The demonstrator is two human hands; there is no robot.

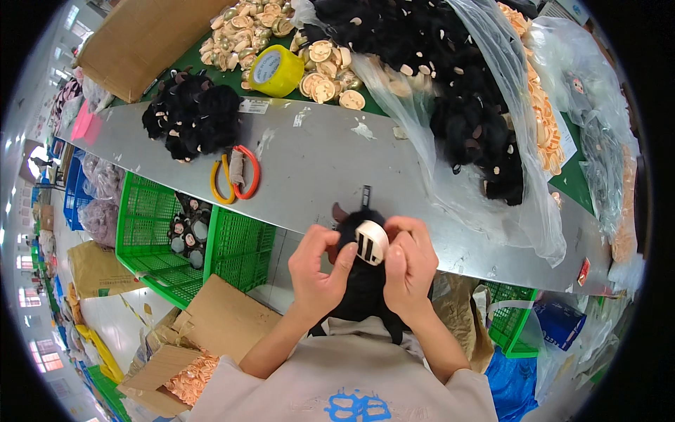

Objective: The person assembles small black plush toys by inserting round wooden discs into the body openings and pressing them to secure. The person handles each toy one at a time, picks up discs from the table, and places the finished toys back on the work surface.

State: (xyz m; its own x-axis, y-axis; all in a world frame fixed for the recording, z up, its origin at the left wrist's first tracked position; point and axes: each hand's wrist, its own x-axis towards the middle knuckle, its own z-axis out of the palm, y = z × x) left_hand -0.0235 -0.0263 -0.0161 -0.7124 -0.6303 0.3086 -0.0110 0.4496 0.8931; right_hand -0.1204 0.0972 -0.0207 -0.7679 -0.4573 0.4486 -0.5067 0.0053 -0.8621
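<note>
Both hands are clamped around a black plush toy (365, 281) held close to the chest, just near of the metal table (330, 162) edge. The left hand (318, 266) pinches the side with its thumb on a cream plastic face piece (371, 241), and the right hand (409, 264) wraps the other side, probably so the piece stays square against the fur. Can't really tell if it's seated yet, the fingers cover the edges. Far left on the table sits a pile of black plush (191, 116), then orange and yellow scissors (235, 179), a yellow tape roll (275, 70), and a big clear bag (478, 133) of more plush on the right. A green crate (151, 232) sits below left.
</note>
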